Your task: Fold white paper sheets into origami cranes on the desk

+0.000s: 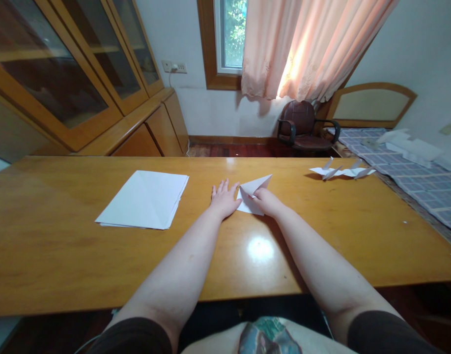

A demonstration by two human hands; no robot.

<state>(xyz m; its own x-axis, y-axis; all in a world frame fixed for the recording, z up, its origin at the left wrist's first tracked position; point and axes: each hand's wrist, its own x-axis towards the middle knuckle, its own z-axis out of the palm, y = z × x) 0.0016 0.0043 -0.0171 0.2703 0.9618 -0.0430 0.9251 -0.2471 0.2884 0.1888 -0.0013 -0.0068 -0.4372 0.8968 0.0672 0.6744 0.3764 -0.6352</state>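
Note:
A partly folded sheet of white paper point(250, 205) lies on the wooden table in front of me, one pointed flap raised towards the upper right. My left hand point(224, 200) rests flat on the tabletop just left of it, fingers spread, the thumb at the paper's left edge. From the right, my right hand point(266, 200) holds the raised flap, its fingers partly hidden in the fold. Further left lies a stack of white square paper point(142, 199) with faint creases on top. Two folded paper cranes point(326, 172) stand close together near the table's far right edge.
The glossy table point(63, 265) spans the view, with small white scraps at its right. Beyond it are a glass-door cabinet point(111, 113), a brown armchair point(302, 125) and a bed point(406, 162) with a checked cover. A pink curtain point(284, 49) hangs by the window.

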